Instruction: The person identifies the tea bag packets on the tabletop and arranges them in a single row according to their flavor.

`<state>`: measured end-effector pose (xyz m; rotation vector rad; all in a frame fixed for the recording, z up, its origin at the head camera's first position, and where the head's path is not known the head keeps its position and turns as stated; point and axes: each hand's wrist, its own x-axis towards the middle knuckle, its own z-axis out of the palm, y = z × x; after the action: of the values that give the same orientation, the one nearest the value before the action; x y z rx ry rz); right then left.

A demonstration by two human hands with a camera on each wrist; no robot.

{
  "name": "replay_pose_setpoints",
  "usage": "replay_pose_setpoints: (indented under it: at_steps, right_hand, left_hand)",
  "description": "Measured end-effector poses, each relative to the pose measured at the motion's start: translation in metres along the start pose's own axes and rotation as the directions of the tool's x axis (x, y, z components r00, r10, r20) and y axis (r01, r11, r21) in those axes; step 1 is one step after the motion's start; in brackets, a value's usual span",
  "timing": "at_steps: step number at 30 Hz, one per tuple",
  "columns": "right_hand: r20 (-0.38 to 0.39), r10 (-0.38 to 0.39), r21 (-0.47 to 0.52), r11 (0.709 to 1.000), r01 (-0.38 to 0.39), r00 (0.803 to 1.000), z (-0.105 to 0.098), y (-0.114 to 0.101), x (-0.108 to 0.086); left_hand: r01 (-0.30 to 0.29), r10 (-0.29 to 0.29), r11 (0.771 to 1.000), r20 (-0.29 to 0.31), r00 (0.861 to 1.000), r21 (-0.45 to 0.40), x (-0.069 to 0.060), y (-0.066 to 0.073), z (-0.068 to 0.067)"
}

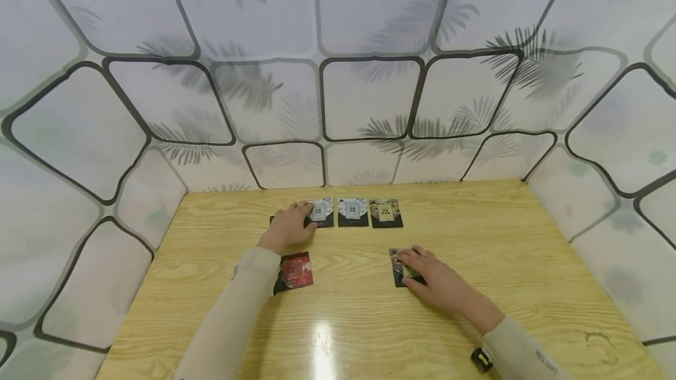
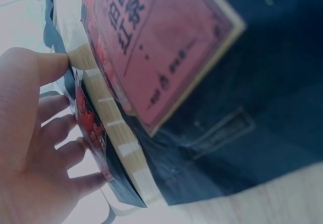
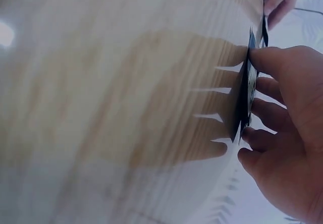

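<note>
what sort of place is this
Probably an indoor workspace, perhaps a booth or screened-off corner: a wood-grain table is surrounded on the visible sides by patterned walls that may be fabric, with printed packets laid out on it.

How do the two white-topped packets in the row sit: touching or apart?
Apart: the head view shows a thin strip of tabletop between the left white-topped packet and the right white-topped packet.

– Where could a hand pass?
– Across the bench (image 1: 348, 304), between the red packet (image 1: 298, 271) and right fingers (image 1: 414, 260)
– What blocks the far side?
– The packet row (image 1: 352, 212), left fingers (image 1: 298, 210) at its left end
</note>
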<state>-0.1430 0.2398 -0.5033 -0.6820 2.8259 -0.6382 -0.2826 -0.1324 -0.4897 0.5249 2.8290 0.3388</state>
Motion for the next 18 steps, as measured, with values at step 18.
replay_pose_setpoints:
  at_steps: [18]
  right_hand:
    - [-0.071,0.004,-0.058,0.998,-0.008,0.997,-0.011,0.025,0.002]
  left_hand:
    - [-0.002,0.002,1.0,-0.006,1.0,0.001,-0.003,0.003,-0.003]
